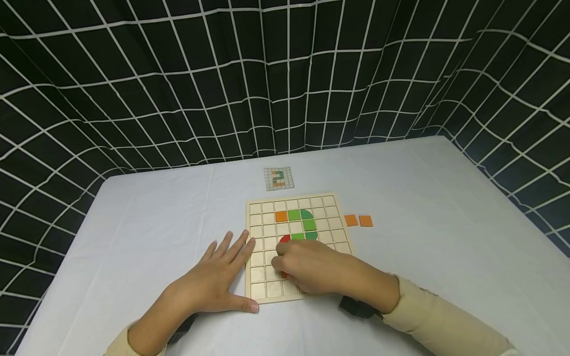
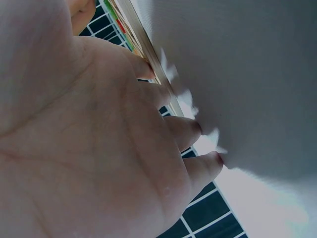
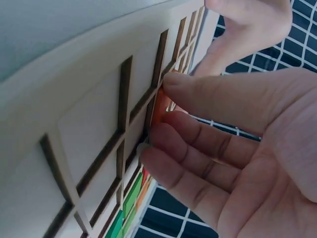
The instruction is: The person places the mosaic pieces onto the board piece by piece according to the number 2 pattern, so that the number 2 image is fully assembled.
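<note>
A wooden grid board (image 1: 259, 274) lies on the white table. My right hand (image 1: 313, 264) is over its lower middle, thumb and fingers pinching an orange square tile (image 3: 159, 106) at the board's surface. Spread and straight, the fingers of my left hand (image 1: 213, 282) rest along the board's left edge, with fingertips touching the table in the left wrist view. Above the right hand, the board carries an orange tile (image 1: 281, 216), green square tiles (image 1: 294, 215), dark green rounded tiles (image 1: 306, 214) and a red rounded tile (image 1: 285, 239). The right hand hides part of the lower rows.
Two loose orange square tiles, one nearer (image 1: 351, 220) and one farther right (image 1: 365, 221), lie beside the board's right edge. Behind the board is a small pattern card (image 1: 279, 179) with a coloured figure. A black curtain with white grid lines (image 1: 285, 79) stands around the table.
</note>
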Demonstrator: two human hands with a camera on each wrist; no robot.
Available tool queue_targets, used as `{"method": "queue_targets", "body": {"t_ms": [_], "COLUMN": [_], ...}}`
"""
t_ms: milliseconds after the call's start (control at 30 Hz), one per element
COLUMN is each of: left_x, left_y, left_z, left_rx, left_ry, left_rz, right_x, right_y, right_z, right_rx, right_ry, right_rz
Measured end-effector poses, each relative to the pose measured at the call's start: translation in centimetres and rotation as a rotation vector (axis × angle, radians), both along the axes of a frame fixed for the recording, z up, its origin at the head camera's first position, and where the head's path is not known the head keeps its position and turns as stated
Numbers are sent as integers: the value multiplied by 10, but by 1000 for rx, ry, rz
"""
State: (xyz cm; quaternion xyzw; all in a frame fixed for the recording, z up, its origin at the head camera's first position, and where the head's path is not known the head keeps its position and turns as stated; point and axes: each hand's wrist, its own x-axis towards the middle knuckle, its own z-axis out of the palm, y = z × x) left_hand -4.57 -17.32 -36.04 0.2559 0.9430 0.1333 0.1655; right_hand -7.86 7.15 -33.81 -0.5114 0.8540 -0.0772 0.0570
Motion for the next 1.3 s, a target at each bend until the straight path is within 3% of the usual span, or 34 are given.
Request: {"method": "queue_targets", "body": {"t_ms": [200, 267, 400, 467, 600, 700, 800, 867, 967, 1100, 1300], "left_x": [0, 0, 0, 0, 0, 0, 0, 0, 0, -1, -1], "left_y": [0, 0, 1, 1, 1, 2, 1, 1, 1, 1, 1], "left_z": [-2, -3, -3, -3, -3, -3, -4, -4, -4, -4, -4], "left_rx": [-5, -7, -12, -15, -19, -15, -17, -23, -26, -21, -15], "left_ry": [2, 5, 9, 9, 0, -5, -6, -5, -1, 0, 1], "left_rz": [1, -1, -1, 0, 8, 15, 13, 11, 8, 5, 7], "right_x": [7, 10, 4, -5, -32, -49, -59, -63, -66, -69, -71], "right_y": [2, 9, 32, 48, 81, 103, 119, 125, 127, 127, 127], "right_z": [-1, 1, 6, 9, 12, 11, 9, 6, 2, -2, -6], "right_rx": [-23, -52, -123, -144, -144, -88, -21, 3, -25, -75, -75], "right_ry": [108, 57, -143, -186, -84, -30, -70, -108, -118, -70, -47], "right_rz": [61, 77, 58, 14, -187, -365, -493, -524, -500, -436, -424]}}
